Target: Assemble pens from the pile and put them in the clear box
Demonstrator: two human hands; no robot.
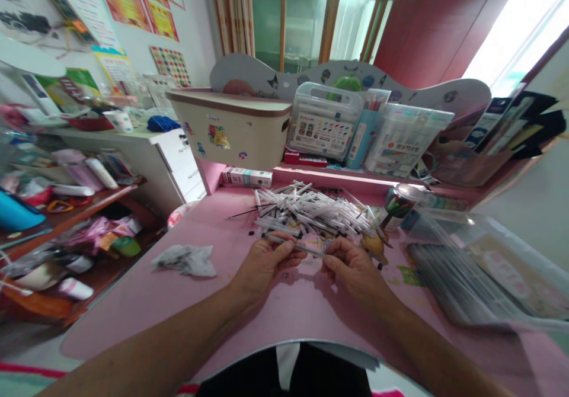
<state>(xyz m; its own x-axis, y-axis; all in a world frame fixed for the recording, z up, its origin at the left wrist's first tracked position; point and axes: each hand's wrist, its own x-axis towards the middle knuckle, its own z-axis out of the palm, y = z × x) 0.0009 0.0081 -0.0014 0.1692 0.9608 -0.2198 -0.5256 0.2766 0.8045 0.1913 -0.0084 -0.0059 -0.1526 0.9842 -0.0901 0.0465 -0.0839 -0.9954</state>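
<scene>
A slim, pale grey pen (306,249) lies nearly level between my two hands, above the pink desk. My left hand (269,258) pinches its left part between thumb and fingers. At its right end, the thumb and fingertips of my right hand (349,262) close on it; exactly what they cover is hidden. Just behind both hands spreads a heap of white pen tubes (315,207), with small black caps scattered along its front edge. Several thin black rods (249,212) stick out of the heap's left side.
On the right stands a clear plastic box (489,249) holding many slim grey pens. A crumpled tissue (186,261) lies at left. Behind the heap are a drink can (400,204), a long carton (246,176) and a shelf bearing a cream bin (231,130) and marker cases (326,121).
</scene>
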